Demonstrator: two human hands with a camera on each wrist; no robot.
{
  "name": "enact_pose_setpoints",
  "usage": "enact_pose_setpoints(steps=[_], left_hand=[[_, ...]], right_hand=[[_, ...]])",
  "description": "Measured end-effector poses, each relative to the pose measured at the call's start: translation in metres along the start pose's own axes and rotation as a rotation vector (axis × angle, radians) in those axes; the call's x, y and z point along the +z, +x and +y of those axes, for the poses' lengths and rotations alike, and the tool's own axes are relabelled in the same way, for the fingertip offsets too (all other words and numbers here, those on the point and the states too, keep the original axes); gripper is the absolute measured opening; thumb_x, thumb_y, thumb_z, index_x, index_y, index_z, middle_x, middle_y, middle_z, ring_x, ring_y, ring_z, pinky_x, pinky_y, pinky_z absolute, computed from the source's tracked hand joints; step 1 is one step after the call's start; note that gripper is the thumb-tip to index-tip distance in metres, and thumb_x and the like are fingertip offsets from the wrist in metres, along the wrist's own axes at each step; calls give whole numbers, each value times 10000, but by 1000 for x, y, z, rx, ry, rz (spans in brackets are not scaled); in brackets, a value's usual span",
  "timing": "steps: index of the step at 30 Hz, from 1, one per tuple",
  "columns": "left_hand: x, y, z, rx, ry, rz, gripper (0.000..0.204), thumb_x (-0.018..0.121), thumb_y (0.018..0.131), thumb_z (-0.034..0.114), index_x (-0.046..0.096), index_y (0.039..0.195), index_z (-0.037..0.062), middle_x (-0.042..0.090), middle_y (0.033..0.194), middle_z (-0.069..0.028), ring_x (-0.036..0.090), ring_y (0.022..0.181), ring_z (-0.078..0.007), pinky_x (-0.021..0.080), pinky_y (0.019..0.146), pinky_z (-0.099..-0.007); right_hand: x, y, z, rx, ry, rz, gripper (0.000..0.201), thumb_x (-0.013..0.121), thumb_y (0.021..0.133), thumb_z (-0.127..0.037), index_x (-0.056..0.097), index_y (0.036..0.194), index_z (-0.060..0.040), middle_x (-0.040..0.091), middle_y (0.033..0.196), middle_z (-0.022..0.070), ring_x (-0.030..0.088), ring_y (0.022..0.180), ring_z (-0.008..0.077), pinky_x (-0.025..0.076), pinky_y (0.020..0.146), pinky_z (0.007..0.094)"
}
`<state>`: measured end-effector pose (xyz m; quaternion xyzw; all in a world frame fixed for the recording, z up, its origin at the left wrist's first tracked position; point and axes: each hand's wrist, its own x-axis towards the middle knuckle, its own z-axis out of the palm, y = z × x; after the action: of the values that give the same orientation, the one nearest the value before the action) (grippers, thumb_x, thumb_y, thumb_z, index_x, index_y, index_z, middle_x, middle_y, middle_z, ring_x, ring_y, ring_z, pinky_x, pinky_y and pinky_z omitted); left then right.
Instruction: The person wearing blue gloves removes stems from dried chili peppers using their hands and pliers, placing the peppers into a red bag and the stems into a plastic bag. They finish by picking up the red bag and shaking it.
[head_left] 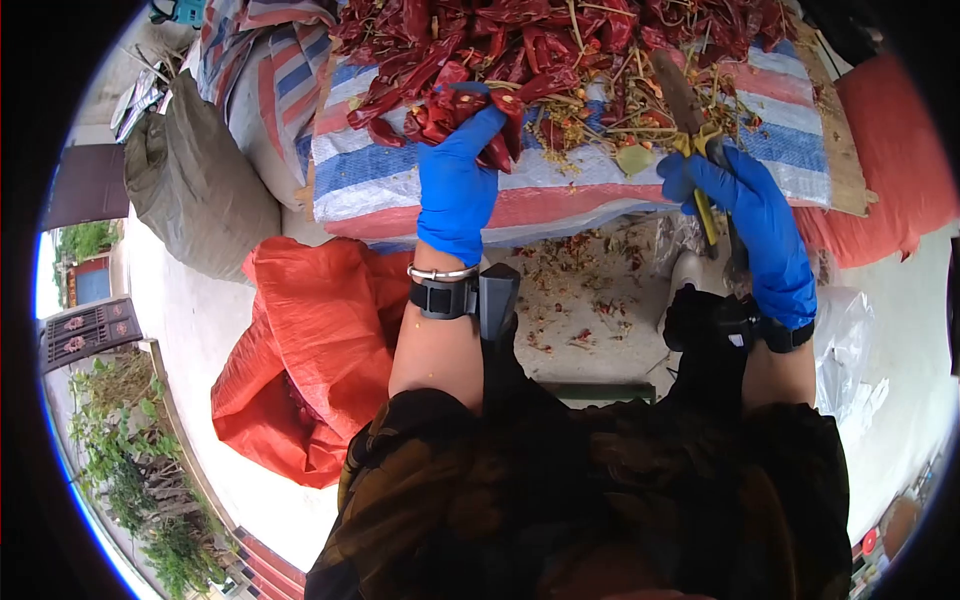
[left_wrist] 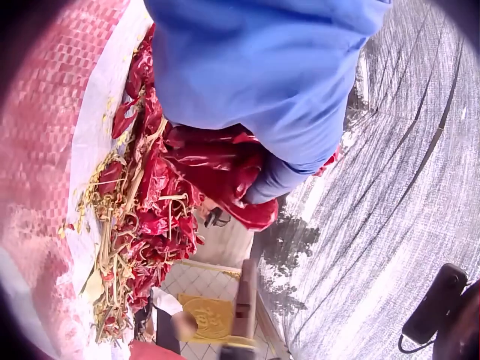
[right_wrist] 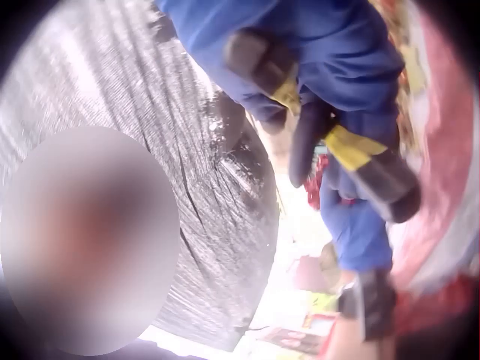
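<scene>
Your left hand (head_left: 460,182), in a smooth blue glove, has its fingers curled round a bunch of glossy, wrinkled dark-red chillies (head_left: 440,114) above the near-left part of the bench (head_left: 372,155), covered in striped red, white and blue woven plastic. Your right hand (head_left: 738,190), gloved alike, has its fingers grasping brownish metal shears (head_left: 684,112) with yellow-and-black handles, at the bench's near-right edge. Shrivelled red chillies and brittle tan stems form a loose heap (head_left: 590,40) across the bench's far side. A crumpled orange-red woven sack (head_left: 325,320) sits by the bench's near-left corner.
</scene>
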<state>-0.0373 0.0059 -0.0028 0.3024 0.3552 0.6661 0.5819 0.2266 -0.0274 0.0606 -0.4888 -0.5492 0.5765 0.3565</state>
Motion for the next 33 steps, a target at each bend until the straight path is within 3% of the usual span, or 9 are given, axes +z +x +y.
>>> enact_pose_setpoints(steps=[2, 7, 12, 17, 20, 22, 24, 27, 33], left_hand=[[6, -3, 7, -138, -166, 73, 219, 585, 780, -7, 566, 990, 55, 604, 884, -72, 592, 793, -181, 498, 721, -332], [3, 3, -2, -217, -344, 41, 196, 586, 803, 38, 563, 998, 41, 600, 890, -81, 587, 811, -190, 503, 750, -368], [8, 2, -7, -283, -445, -83, 171, 588, 800, 39, 559, 967, 18, 595, 873, -86, 582, 814, -191, 500, 768, -384], [8, 4, -6, -148, -389, -175, 198, 576, 800, 56, 510, 983, 17, 530, 838, -57, 513, 789, -178, 442, 770, -388], [8, 4, -1, -150, -495, -37, 186, 572, 795, 58, 522, 971, 31, 519, 811, -47, 506, 758, -172, 441, 768, -376], [15, 3, 4, -162, -509, 32, 129, 579, 793, 72, 532, 909, 41, 524, 769, -41, 521, 731, -170, 458, 770, -383], [16, 3, 2, -175, -524, 100, 78, 586, 792, 85, 543, 846, 50, 530, 728, -36, 536, 704, -167, 475, 772, -389], [5, 10, -14, -122, -603, -145, 63, 591, 789, 85, 556, 823, 45, 539, 724, -44, 542, 685, -162, 473, 784, -371], [17, 1, -9, -125, -392, 69, 65, 605, 772, 62, 549, 794, 39, 526, 717, -36, 520, 678, -155, 461, 777, -359]], right_hand=[[-34, 14, 19, 5, -154, 253, 263, 571, 819, -242, 624, 926, -8, 629, 809, 50, 560, 742, 127, 429, 669, 258], [-101, 34, 52, -41, -783, 627, 353, 639, 744, -304, 616, 915, 4, 613, 781, 169, 584, 681, 262, 426, 620, 359], [-116, 41, 57, 2, -1050, 734, 371, 655, 727, -325, 613, 876, 12, 599, 789, 200, 581, 715, 317, 426, 636, 374], [-124, 53, 64, -84, -1106, 763, 392, 660, 717, -352, 622, 873, 5, 611, 845, 201, 579, 784, 344, 428, 678, 387], [-116, 61, 58, 9, -1261, 779, 366, 657, 725, -315, 629, 912, -1, 605, 922, 209, 581, 853, 331, 444, 722, 384], [-100, 71, 59, -504, -1256, 886, 286, 654, 721, -242, 642, 939, -57, 598, 1018, 165, 556, 942, 319, 432, 802, 384], [-60, 81, 48, -661, -1068, 687, 302, 617, 742, -157, 611, 1037, -92, 561, 1109, 148, 524, 1012, 302, 395, 879, 382], [13, 86, 30, -791, -1078, 369, 447, 567, 757, -93, 511, 1199, -135, 508, 1197, 120, 495, 1037, 292, 384, 893, 404], [72, 110, 47, -755, -982, 289, 581, 568, 739, -18, 427, 1282, -171, 499, 1190, 125, 458, 1051, 322, 361, 918, 383]])
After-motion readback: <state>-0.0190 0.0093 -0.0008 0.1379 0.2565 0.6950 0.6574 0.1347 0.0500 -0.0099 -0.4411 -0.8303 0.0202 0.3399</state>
